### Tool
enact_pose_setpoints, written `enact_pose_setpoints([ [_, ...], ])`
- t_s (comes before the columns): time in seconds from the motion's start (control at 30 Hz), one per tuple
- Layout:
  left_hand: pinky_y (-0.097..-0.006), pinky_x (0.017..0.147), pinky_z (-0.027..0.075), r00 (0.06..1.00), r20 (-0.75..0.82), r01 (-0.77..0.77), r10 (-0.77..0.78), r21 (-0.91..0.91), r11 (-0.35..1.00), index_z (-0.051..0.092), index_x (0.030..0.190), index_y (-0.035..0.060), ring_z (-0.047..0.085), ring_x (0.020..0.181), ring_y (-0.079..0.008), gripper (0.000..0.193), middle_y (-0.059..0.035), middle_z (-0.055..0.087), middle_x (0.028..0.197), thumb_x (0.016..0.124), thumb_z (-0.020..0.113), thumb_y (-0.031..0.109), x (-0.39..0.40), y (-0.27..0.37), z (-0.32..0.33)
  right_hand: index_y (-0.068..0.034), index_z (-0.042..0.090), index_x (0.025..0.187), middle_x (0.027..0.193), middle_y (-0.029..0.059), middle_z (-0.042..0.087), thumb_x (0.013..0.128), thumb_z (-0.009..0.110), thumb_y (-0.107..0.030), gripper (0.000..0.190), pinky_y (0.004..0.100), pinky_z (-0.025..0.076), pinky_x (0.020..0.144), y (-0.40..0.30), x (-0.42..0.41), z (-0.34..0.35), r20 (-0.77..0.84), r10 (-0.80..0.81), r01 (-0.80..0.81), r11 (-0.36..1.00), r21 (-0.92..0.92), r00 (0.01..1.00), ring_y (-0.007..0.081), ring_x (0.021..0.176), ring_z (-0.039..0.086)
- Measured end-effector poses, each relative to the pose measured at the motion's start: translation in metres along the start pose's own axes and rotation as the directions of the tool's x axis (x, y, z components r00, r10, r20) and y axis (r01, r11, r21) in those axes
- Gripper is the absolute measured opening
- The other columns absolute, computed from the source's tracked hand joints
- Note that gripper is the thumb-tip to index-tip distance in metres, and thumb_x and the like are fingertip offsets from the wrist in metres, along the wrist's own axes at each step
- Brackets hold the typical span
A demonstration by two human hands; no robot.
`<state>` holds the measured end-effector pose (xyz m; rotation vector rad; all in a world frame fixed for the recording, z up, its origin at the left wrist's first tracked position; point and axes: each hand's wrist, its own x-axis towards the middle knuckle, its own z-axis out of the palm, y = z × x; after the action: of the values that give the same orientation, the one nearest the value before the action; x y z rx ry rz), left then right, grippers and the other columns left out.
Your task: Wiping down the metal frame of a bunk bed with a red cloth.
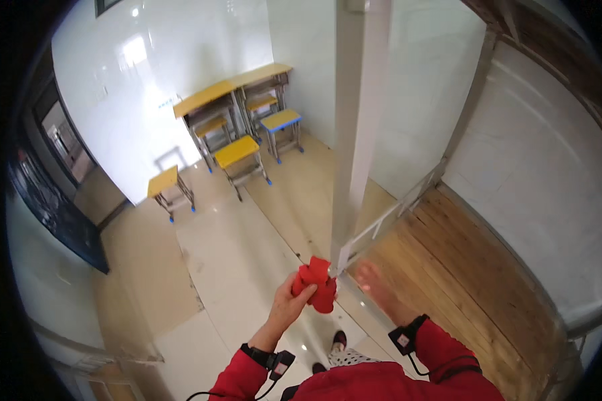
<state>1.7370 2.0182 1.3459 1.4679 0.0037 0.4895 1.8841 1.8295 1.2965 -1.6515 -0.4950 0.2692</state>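
Observation:
A crumpled red cloth (323, 290) is gripped between the thumb and fingers of my left hand (287, 302). The cloth is close to the lower end of a pale metal bed post (353, 190); whether they touch I cannot tell. To the right of that post, over the wooden bed boards (446, 260), is my right hand (368, 277). It is blurred by motion, and its finger posture is unclear. Both wrists wear black straps with small boxes and cables.
Two school desks (231, 86) stand along the far wall, with yellow-topped stools (237, 151) around them. Another stool (163, 182) is farther left. At the left is a dark open door (57, 210). My shoes (339, 338) are on the tiled floor.

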Motion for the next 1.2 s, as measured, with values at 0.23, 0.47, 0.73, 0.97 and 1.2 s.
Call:
enact_pose_setpoints([
  [0.23, -0.0265, 0.086, 0.038, 0.795, -0.093, -0.584, 0.599, 0.15, 0.798, 0.038, 0.118, -0.0032, 0.048, 0.101, -0.0148, 0.049, -0.011, 0.049, 0.111, 0.075, 0.059, 0.005, 0.092, 0.191, 0.018, -0.008, 0.044, 0.117, 0.109, 0.0072, 0.051, 0.086, 0.04, -0.039, 0.044, 0.0303, 0.035, 0.084, -0.115, 0.078, 0.018, -0.142, -0.222, 0.244, 0.956, 0.165, 0.965, 0.0155, 0.101, 0.045],
  [0.47, -0.0271, 0.08, 0.04, 0.899, -0.023, -0.424, 0.437, -0.289, 0.858, 0.036, 0.116, 0.0026, 0.048, 0.088, -0.0125, 0.045, -0.0026, 0.049, 0.096, 0.077, 0.058, 0.01, 0.189, 0.185, 0.065, 0.002, 0.041, 0.119, 0.116, 0.012, 0.047, 0.085, 0.041, -0.044, 0.058, 0.0274, 0.031, 0.09, -0.1, 0.116, 0.023, -0.186, -0.005, 0.069, 0.937, 0.342, 0.983, 0.0199, 0.106, 0.043],
  [0.73, -0.0296, 0.093, 0.031, 0.954, 0.087, -0.282, 0.287, -0.066, 0.957, 0.023, 0.127, 0.001, 0.038, 0.109, -0.0158, 0.072, -0.0066, 0.041, 0.116, 0.072, 0.064, 0.021, 0.18, 0.029, 0.063, -0.004, 0.047, 0.11, 0.102, 0.008, 0.052, 0.081, 0.039, -0.051, 0.056, 0.0334, 0.04, 0.077, -0.03, 0.181, 0.009, -0.284, -0.287, 0.403, 0.703, 0.585, 0.915, 0.0196, 0.088, 0.05],
  [0.97, -0.0312, 0.09, 0.035, 0.914, 0.118, -0.383, 0.388, -0.065, 0.922, 0.026, 0.125, 0.0001, 0.044, 0.105, -0.0176, 0.072, -0.0097, 0.044, 0.115, 0.068, 0.069, 0.017, 0.211, 0.09, 0.059, -0.002, 0.047, 0.109, 0.097, 0.0105, 0.052, 0.084, 0.037, -0.044, 0.05, 0.0309, 0.039, 0.075, -0.057, 0.18, 0.011, -0.401, -0.117, 0.324, 0.804, 0.499, 0.908, 0.019, 0.084, 0.05],
  [1.2, -0.0293, 0.078, 0.041, 0.667, -0.029, -0.74, 0.745, -0.137, 0.658, 0.034, 0.111, 0.001, 0.052, 0.088, -0.0171, 0.057, -0.0108, 0.052, 0.097, 0.069, 0.069, 0.015, 0.253, 0.309, 0.074, 0.004, 0.057, 0.091, 0.089, 0.0142, 0.057, 0.084, 0.038, -0.038, 0.047, 0.0299, 0.037, 0.078, -0.1, 0.149, 0.03, -0.67, 0.066, 0.092, 0.976, 0.197, 0.739, 0.0241, 0.084, 0.05],
])
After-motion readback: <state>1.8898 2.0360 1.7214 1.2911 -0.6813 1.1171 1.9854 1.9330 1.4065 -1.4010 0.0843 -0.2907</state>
